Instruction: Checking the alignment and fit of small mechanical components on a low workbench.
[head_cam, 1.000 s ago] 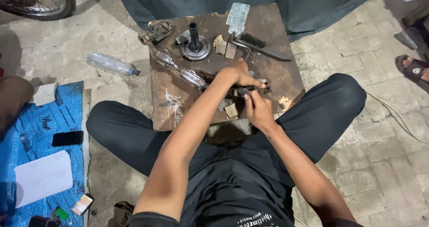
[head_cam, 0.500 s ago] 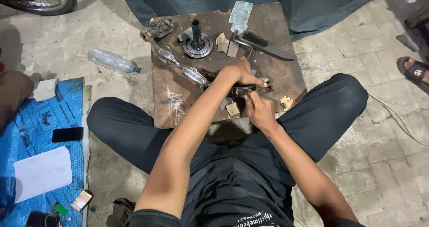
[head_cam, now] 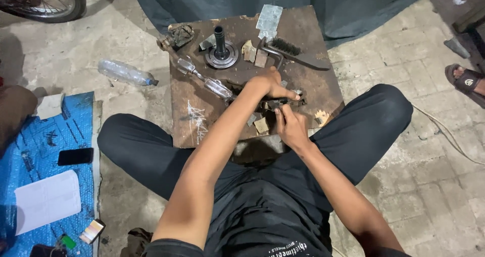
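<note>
While the left hand [head_cam: 270,85] presses and the right hand [head_cam: 289,125] pinches a small dark metal part [head_cam: 283,103] at mid-frame, grip slippage could flick it off the rusty table [head_cam: 202,130].

left arm: bare, stretched forward from the lower middle of the view, angling up and to the right
left hand [head_cam: 270,85]: palm down, knuckles up, index finger pointing out to the right, the other fingers curled under
right arm: bare too, coming in from the bottom right, elbow bent
right hand [head_cam: 289,125]: just below the left one, fingers bunched together and pointing up toward it
legs: crossed, knees out wide
</note>
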